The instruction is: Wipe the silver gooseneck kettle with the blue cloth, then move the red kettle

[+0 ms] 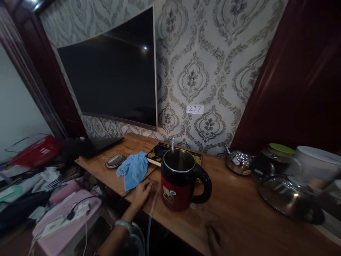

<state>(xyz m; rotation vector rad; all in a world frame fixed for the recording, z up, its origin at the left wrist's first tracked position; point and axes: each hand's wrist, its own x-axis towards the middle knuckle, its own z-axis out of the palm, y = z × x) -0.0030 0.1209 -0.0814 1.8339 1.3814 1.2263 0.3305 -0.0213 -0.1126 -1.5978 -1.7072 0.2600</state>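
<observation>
A red and black electric kettle (177, 188), lidless and upright, stands on the wooden table (234, 206) with its black handle to the right. My left hand (143, 192) rests at the table's front edge, left of the kettle, with fingers loosely curled and nothing visible in them. A clear hose (152, 208) runs over the edge between that hand and the kettle. Beyond the left hand lies a crumpled blue cloth (134, 170). Dim and partly hidden, my right hand (214, 237) lies at the front edge, right of the kettle, its visible fingers apart and apparently holding nothing.
Behind the kettle sits a black panel with gold flowers (156, 153) and a thin metal spout (173, 143). A round metal lid (115, 161) lies left. At right stand a small steel teapot (238, 161), a larger steel kettle (287, 193) and a green-lidded jug (281, 149).
</observation>
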